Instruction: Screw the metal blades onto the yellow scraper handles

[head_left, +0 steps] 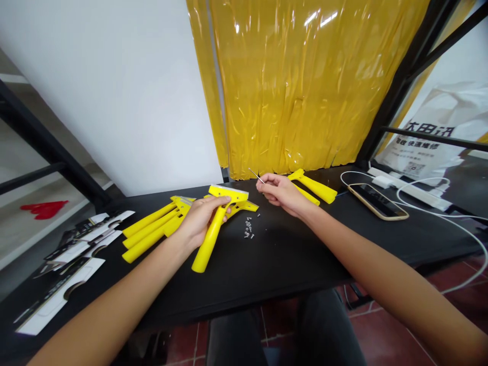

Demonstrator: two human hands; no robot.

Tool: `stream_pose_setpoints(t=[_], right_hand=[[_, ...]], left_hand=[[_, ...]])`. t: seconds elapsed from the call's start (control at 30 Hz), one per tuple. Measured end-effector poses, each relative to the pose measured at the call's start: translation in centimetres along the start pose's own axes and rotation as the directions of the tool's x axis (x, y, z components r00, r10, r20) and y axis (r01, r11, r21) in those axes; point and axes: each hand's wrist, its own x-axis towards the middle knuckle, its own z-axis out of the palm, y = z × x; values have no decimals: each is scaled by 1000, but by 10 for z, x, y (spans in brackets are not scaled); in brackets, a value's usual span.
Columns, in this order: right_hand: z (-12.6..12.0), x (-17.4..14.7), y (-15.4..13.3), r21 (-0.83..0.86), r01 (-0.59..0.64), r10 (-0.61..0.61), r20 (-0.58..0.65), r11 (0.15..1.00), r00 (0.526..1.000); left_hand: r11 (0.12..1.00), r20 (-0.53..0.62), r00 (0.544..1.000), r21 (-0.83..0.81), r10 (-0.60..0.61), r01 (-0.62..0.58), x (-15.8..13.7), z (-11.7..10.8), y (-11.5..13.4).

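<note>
Screws (248, 227) lie loose on the black table (282, 269). Just beside them, the left hand (200, 218) grips a yellow scraper (209, 239) near its head, while the right hand (280, 192) pinches a thin metal rod (256, 175). More yellow scrapers (152, 228) lie on the left, near printed cards (72, 252).

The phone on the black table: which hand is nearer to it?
Right. The right hand, holding a thin metal rod, is left of the phone in the picture; the left hand, holding a yellow tool, is farther left.
</note>
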Motion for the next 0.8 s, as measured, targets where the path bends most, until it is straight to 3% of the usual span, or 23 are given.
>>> stream_pose_setpoints(t=[0.2, 0.43, 0.53, 0.67, 0.8], right_hand=[[2, -1, -1, 26, -64, 64, 0, 998, 998], [11, -3, 3, -170, 15, -5, 61, 985, 998], [16, -3, 8, -284, 122, -121, 23, 951, 992], [20, -2, 19, -393, 317, -330, 36, 864, 943], [20, -1, 28, -457, 364, -377, 67, 811, 924]], left_hand=[[1000, 4, 1000, 8, 7, -8, 0, 2, -5], [997, -8, 999, 57, 51, -50, -3, 5, -7], [995, -28, 997, 70, 78, -76, -6, 7, -7], [992, -33, 994, 69, 105, -102, -10, 12, -6], [991, -35, 994, 87, 105, -101, -13, 15, -6]])
